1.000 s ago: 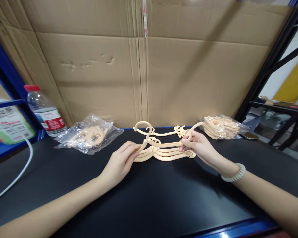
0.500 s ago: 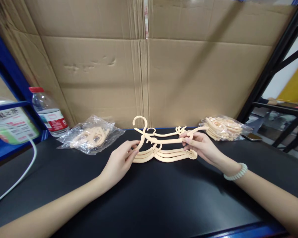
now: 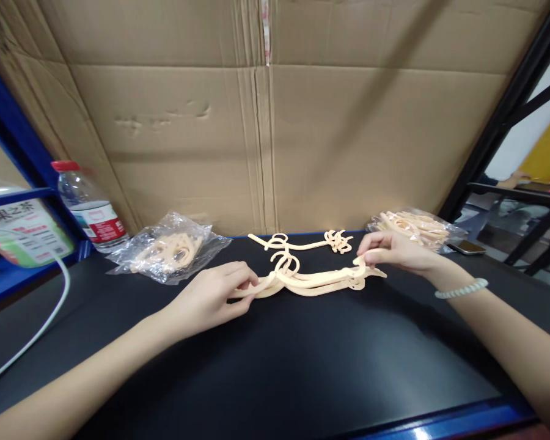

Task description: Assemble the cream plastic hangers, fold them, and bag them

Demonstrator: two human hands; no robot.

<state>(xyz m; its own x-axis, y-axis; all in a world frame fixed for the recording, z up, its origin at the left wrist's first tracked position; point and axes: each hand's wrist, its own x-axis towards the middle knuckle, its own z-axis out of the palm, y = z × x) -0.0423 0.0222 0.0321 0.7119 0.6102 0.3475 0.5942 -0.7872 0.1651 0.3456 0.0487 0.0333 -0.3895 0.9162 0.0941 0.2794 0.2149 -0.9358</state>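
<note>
Cream-coloured hangers point(image 3: 318, 282), smooth and apparently plastic, lie stacked in the middle of the black table point(image 3: 279, 373), between the two hands. Their arms are slim and gently curved, with rounded ends, and the long axis runs left to right across the tabletop. Curled hooks at the centre point away from the person, toward the cardboard point(image 3: 165, 122). The surface looks pale, even and matt; the pieces overlap, so their number is hard to tell.

The left hand point(image 3: 224, 290) has thumb and fingers nearly closed around the hangers' left end. The right hand point(image 3: 389, 252) is half curled at their right end; whether it grips cannot be told.

Behind lie a thin hanger part point(image 3: 305, 247) and a heap of small pieces point(image 3: 338, 241). Crinkled clear bags sit further out, the left bag point(image 3: 169, 250) near a red-capped bottle point(image 3: 94, 214), the right bag point(image 3: 415, 227) beside a phone point(image 3: 467, 247).
</note>
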